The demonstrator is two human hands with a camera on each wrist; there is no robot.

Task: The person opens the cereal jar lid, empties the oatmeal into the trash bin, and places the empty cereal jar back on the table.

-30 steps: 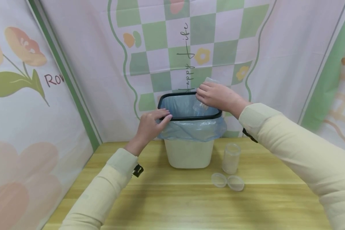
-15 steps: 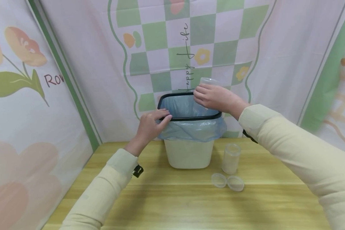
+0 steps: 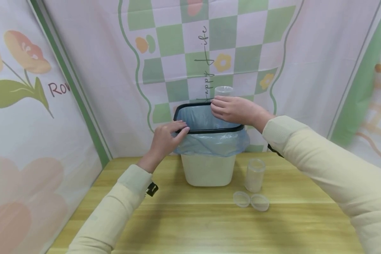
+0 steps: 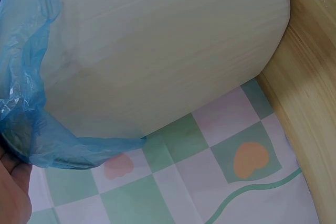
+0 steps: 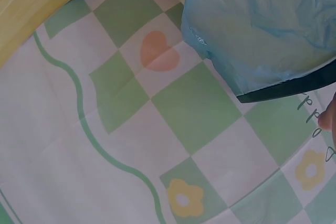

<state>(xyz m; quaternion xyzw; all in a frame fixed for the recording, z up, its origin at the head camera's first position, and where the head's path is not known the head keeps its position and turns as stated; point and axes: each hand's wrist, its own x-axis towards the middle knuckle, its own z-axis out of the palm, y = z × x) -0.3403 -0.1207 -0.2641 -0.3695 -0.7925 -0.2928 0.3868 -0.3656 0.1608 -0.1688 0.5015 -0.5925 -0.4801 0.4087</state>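
A trash can (image 3: 208, 171) with a black rim and a blue liner bag (image 3: 212, 143) stands upright at the back of the table. My left hand (image 3: 166, 137) holds its rim at the front left corner, fingers over the edge and thumb nearby. Above the right side of the opening, my right hand (image 3: 235, 110) grips a clear plastic jar (image 3: 223, 91). One round end of that jar shows above the fingers; the rest is hidden behind the hand. In the right wrist view only a fingertip (image 5: 326, 119) appears, beside the black rim.
Right of the can stands another clear jar (image 3: 255, 175), its top uncovered. Two clear round lids (image 3: 241, 199) lie in front of it on the wooden table (image 3: 190, 225). A patterned cloth (image 3: 251, 21) hangs close behind the can.
The jar in my right hand has turned more upright and shifted slightly left. Small pale bits seen below it a second ago no longer show. My left hand has stayed on the rim.
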